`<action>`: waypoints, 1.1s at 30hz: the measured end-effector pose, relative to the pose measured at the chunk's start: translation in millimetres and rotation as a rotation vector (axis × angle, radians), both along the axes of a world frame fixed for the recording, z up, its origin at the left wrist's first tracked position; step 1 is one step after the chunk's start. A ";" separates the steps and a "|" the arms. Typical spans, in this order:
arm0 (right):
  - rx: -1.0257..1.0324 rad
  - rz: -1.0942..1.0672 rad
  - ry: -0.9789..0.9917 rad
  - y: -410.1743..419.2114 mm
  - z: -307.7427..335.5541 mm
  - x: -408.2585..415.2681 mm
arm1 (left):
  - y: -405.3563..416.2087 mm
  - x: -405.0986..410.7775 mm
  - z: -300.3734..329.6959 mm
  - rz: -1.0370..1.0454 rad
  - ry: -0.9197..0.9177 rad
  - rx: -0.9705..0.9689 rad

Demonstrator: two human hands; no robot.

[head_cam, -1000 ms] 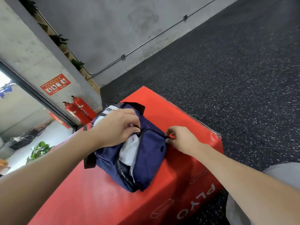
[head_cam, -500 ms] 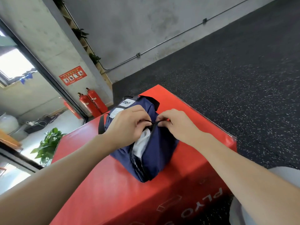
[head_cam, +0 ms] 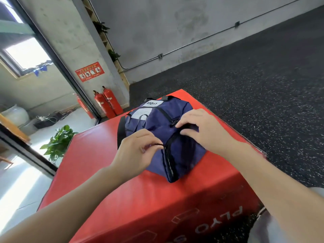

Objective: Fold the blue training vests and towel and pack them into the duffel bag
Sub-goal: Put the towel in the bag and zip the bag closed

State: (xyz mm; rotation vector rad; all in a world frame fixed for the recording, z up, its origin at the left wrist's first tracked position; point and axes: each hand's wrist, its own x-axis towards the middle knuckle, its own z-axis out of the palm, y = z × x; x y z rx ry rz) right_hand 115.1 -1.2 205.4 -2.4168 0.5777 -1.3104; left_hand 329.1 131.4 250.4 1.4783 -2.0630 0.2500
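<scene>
- Resting at frame centre on the red padded plyo box (head_cam: pixel 108 174), the navy-blue fabric duffel bag (head_cam: pixel 157 123) shows its black zipper (head_cam: pixel 169 155) drawn together along the near end.
- Left hand (head_cam: pixel 136 151), lower centre: thumb and forefinger curl and pinch the black zipper pull cord (head_cam: pixel 158 145) at the bag's near side.
- Right hand (head_cam: pixel 201 130), right of centre: fingers lie nearly straight, narrowly spread, pressing the bag top.
- Two red fire extinguishers (head_cam: pixel 107 104) stand at centre left, against the wall.
</scene>
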 end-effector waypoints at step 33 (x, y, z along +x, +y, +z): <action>0.619 -0.489 0.012 -79.6 -16.1 -1.9 | -103.3 149.4 -76.3 0.679 0.637 0.072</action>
